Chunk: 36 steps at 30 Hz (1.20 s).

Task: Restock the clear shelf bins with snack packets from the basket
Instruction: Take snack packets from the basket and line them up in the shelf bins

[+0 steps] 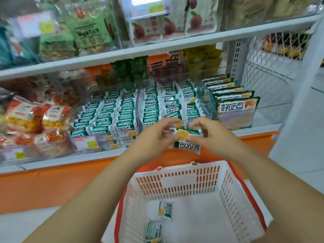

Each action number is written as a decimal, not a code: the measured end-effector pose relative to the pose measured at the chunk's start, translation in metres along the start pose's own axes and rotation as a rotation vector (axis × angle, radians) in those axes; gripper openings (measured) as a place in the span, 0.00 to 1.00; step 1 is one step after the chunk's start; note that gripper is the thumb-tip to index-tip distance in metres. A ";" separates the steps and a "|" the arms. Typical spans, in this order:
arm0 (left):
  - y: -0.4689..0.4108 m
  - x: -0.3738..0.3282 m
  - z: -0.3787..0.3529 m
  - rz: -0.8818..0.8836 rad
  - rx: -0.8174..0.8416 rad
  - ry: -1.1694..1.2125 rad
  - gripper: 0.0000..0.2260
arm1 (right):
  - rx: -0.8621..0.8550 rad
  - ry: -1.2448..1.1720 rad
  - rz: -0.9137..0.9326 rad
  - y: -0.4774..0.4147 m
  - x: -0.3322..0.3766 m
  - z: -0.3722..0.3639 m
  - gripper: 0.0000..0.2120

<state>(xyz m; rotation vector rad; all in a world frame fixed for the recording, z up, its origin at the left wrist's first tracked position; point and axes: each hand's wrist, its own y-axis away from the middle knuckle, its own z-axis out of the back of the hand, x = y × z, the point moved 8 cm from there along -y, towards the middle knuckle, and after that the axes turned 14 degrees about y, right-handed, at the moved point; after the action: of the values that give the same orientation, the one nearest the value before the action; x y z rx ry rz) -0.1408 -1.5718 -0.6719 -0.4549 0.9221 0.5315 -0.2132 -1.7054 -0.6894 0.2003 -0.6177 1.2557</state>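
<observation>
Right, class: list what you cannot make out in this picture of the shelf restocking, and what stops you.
- How many packets the left hand and right hand hold: head view, fingers cover them.
- How many spare packets lie in the basket: head view, bottom edge cuts one off.
- Print on the price label: head view, too small and blurred.
- Wording on the top shelf bags: head view, blurred.
</observation>
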 end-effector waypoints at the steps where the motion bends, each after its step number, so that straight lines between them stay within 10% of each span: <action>1: -0.005 -0.007 -0.002 -0.040 0.008 -0.086 0.14 | -0.039 -0.015 -0.003 -0.003 -0.002 0.002 0.12; 6: -0.035 -0.012 -0.003 -0.060 -0.078 -0.055 0.05 | -0.187 -0.225 -0.034 -0.012 -0.010 0.013 0.16; 14: -0.054 0.022 -0.041 0.226 -0.229 0.733 0.12 | -0.117 -0.573 -0.256 -0.025 -0.045 0.002 0.26; 19: -0.061 0.003 -0.035 0.072 -0.205 0.305 0.28 | -0.229 -0.250 -0.147 -0.018 -0.049 0.022 0.17; 24: -0.071 -0.040 -0.041 -0.248 0.020 -0.360 0.18 | -0.203 -0.058 -0.020 -0.018 -0.039 0.024 0.21; 30: -0.110 -0.038 -0.009 -0.221 -0.169 -0.343 0.13 | -0.414 0.045 -0.205 -0.026 -0.069 0.039 0.29; 36: -0.179 -0.010 -0.004 -0.070 -0.276 -0.253 0.11 | -0.158 0.379 -0.308 -0.026 -0.094 0.011 0.29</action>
<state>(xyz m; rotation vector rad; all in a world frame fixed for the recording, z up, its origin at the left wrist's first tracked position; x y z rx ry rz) -0.0394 -1.7163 -0.6398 -0.6503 0.5900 0.6390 -0.2088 -1.7967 -0.7263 -0.0734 -0.3392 0.9104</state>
